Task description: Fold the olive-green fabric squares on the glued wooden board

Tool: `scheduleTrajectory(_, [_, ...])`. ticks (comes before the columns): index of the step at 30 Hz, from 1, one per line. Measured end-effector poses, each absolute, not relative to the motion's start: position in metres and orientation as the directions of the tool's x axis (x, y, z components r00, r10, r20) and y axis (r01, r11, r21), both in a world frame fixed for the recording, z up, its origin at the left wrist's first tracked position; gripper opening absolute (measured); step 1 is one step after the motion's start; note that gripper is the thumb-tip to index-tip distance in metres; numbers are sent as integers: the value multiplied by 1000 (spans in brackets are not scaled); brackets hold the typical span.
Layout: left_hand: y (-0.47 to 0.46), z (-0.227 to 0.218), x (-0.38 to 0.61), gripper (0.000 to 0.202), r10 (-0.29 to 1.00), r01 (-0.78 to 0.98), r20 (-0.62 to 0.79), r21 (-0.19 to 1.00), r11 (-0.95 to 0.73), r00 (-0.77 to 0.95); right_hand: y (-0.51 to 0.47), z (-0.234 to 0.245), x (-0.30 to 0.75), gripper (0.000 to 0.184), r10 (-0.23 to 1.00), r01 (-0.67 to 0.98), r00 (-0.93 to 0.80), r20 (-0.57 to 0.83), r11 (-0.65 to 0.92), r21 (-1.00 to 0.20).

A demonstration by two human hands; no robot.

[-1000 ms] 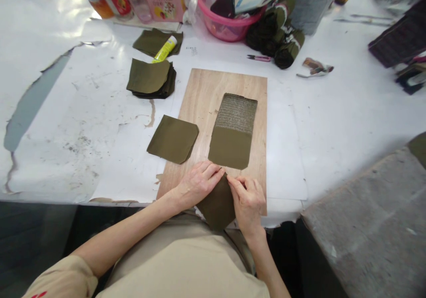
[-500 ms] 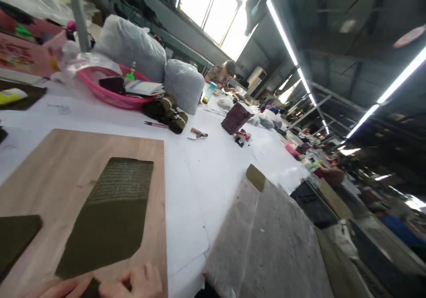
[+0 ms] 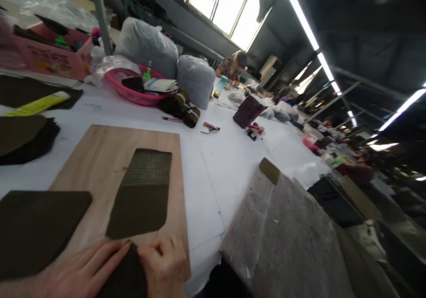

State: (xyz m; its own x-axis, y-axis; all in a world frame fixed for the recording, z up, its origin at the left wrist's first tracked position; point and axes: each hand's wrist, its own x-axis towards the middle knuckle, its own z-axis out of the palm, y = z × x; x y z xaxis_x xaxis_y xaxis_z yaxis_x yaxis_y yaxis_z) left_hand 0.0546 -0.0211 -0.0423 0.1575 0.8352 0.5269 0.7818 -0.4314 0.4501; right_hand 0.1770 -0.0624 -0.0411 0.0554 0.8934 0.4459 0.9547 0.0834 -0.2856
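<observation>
Low in the view, a small dark olive fabric piece (image 3: 124, 276) lies between my hands over the wooden board's near part. My left hand (image 3: 86, 264) reaches in from the left, fingers straight and close together, their tips gripping the piece's top corner. On its right edge, my right hand (image 3: 165, 262) pinches the fabric with curled fingers. Just beyond, a larger olive fabric panel (image 3: 141, 196) with a ribbed, lighter upper band lies flat on the wooden board (image 3: 100, 149). Another dark olive panel (image 3: 40, 227) overlaps the board's left side. The lower end of the held piece is cut off by the frame.
A yellow tube (image 3: 38, 104) and stacked dark fabric (image 3: 26, 138) lie at left. Behind the board are a pink basket (image 3: 123, 92), rolled fabric bundles (image 3: 191, 117) and wrapped bales (image 3: 196, 78). A grey slab (image 3: 282, 240) stands right. A person (image 3: 231, 69) works at the far table.
The view has swung left and down, so the board and table items appear farther right. My hands and the fabric piece between them show more fully, still together.
</observation>
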Motion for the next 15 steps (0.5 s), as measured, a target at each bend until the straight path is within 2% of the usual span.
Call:
scheduleTrajectory(3, [-18,-30,8,37,703,671,478,273,-689,527,-67,-18,185,24,953,916,-29,301,146,-373])
scheduleTrajectory(5, [-16,-22,-6,28,632,598,414,228,-768,655,-65,-12,190,24,967,895,-74,244,172,-411])
scheduleTrajectory(10, [-12,-19,-6,20,669,621,326,251,-742,668,-63,-17,192,22,959,857,-98,267,218,-467])
scheduleTrajectory(15, [-16,-16,-8,20,669,609,328,278,-743,667,-65,-19,192,23,962,859,-86,259,203,-469])
